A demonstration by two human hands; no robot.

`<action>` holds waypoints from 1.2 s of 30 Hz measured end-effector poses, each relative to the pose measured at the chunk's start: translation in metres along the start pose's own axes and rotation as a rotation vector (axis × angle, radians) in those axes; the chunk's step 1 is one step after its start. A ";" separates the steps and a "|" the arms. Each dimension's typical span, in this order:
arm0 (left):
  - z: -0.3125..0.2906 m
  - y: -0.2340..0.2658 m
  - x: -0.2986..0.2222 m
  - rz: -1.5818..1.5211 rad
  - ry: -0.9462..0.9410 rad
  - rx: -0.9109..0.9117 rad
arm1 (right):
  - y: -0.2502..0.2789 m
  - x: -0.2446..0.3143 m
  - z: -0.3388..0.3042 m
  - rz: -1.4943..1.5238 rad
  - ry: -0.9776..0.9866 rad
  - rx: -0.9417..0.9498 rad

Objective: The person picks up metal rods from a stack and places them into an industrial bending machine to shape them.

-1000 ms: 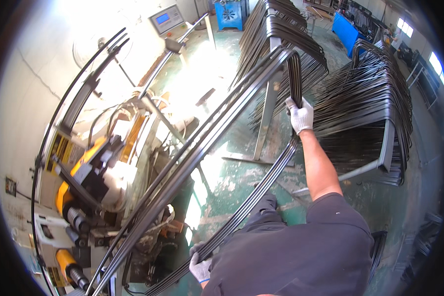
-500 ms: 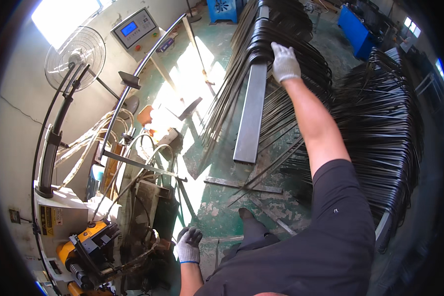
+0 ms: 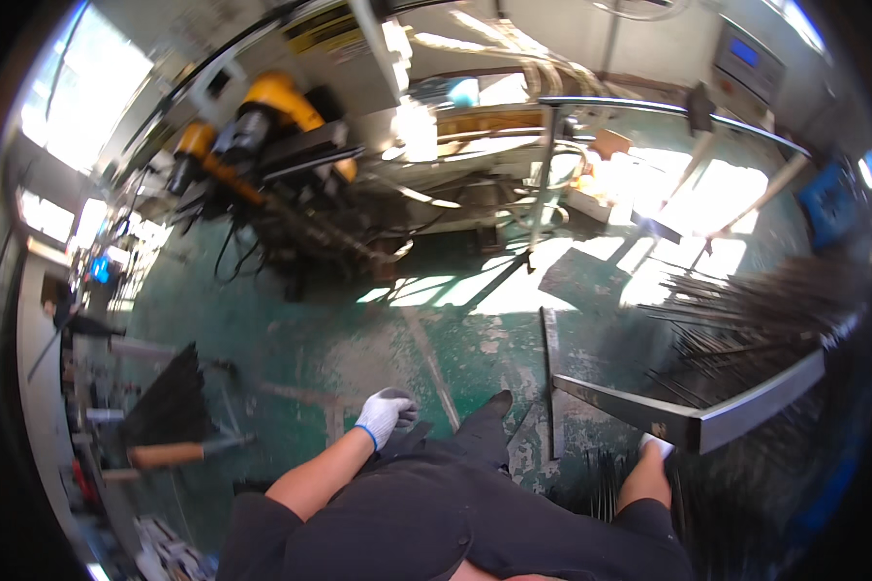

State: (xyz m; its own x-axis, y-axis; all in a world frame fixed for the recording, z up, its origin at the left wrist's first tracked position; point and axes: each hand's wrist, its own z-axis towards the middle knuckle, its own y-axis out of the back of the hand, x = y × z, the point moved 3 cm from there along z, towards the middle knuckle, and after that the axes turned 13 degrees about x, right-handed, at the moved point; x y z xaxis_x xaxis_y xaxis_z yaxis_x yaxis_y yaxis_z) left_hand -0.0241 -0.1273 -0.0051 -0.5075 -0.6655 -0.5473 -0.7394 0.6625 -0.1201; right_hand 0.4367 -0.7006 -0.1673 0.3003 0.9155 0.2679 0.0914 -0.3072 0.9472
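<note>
My left hand (image 3: 388, 412), in a white knit glove with a grey palm, hangs in front of my body. Its fingers are curled in, and I see nothing in them. My right hand (image 3: 657, 445), also gloved, is low on the right beside the near end of a rectangular steel beam (image 3: 765, 402). The beam hides its fingers, so I cannot tell whether it touches the metal. Dark thin metal rods (image 3: 765, 300) lie in a blurred bundle beyond the beam.
A yellow and black machine (image 3: 286, 107) stands at the upper left, with wrapped hoses (image 3: 513, 44) near it. A metal rail frame (image 3: 649, 105) crosses the upper right. A flat bar (image 3: 550, 387) lies on the worn green floor (image 3: 329, 349). Dark stacked pieces (image 3: 170, 402) are at the left.
My view has swung left. My right arm, stretched forward over the dark rods before, is now lowered by my side near the beam's end. My left hand's fingers are more curled.
</note>
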 end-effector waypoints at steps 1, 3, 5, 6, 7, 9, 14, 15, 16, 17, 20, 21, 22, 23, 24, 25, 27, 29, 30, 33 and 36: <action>-0.007 0.009 0.005 -0.040 -0.012 -0.033 | -0.064 0.001 -0.060 -0.115 -0.020 0.231; -0.015 0.032 0.012 -0.062 -0.001 0.016 | -0.162 0.015 -0.185 -0.399 0.033 0.678; -0.030 0.056 0.019 -0.001 -0.083 -0.033 | -0.218 0.055 -0.291 -0.502 0.209 0.952; -0.040 0.070 0.023 0.004 -0.160 -0.031 | -0.232 0.088 -0.332 -0.460 0.321 1.020; -0.050 0.084 0.028 0.015 -0.244 -0.027 | -0.211 0.138 -0.372 -0.277 0.286 1.160; -0.071 0.122 0.042 0.196 -0.323 -0.081 | -0.221 0.200 -0.421 -0.195 0.638 1.159; -0.106 0.258 0.111 0.459 -0.487 -0.254 | -0.269 0.329 -0.441 0.140 0.686 1.189; -0.117 0.290 0.128 0.505 -0.498 -0.308 | -0.265 0.353 -0.447 0.154 0.674 1.121; -0.130 0.320 0.133 0.433 -0.470 -0.308 | -0.282 0.353 -0.416 0.153 0.665 0.966; -0.133 0.355 0.164 0.389 -0.425 -0.396 | -0.282 0.364 -0.427 0.106 0.700 0.835; -0.186 0.438 0.239 0.131 -0.407 -0.653 | -0.284 0.397 -0.503 -0.108 0.683 0.894; -0.195 0.465 0.267 0.030 -0.386 -0.736 | -0.291 0.404 -0.531 -0.185 0.689 0.944; -0.197 0.492 0.295 -0.172 -0.369 -0.737 | -0.301 0.410 -0.557 -0.271 0.704 0.989; -0.196 0.511 0.327 -0.376 -0.341 -0.730 | -0.316 0.415 -0.580 -0.363 0.734 1.029; -0.193 0.533 0.357 -0.311 -0.348 -0.874 | -0.332 0.424 -0.607 -0.453 0.797 1.056; -0.203 0.547 0.365 -0.337 -0.368 -0.928 | -0.345 0.433 -0.637 -0.538 0.893 1.056; -0.237 0.567 0.353 -0.502 -0.386 -0.885 | -0.355 0.461 -0.728 -0.715 1.194 0.961; -0.238 0.576 0.373 -0.770 -0.431 -0.884 | -0.313 0.508 -0.877 -0.760 1.384 0.948; -0.235 0.583 0.376 -0.893 -0.462 -0.857 | -0.324 0.523 -0.922 -0.766 1.461 0.956; -0.212 0.606 0.393 -1.010 -0.436 -0.758 | -0.352 0.559 -1.071 -0.694 1.643 1.072; -0.216 0.663 0.390 -0.622 -0.371 -0.809 | -0.392 0.581 -1.214 -0.686 1.811 1.104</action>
State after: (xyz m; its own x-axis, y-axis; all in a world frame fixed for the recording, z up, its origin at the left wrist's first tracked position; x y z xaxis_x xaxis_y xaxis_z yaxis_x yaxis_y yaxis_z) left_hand -0.8076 -0.0223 -0.1195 0.1221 -0.5711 -0.8118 -0.9622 -0.2687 0.0443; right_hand -0.5778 0.2671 -0.1695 -0.8715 -0.0918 0.4818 0.2984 0.6804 0.6694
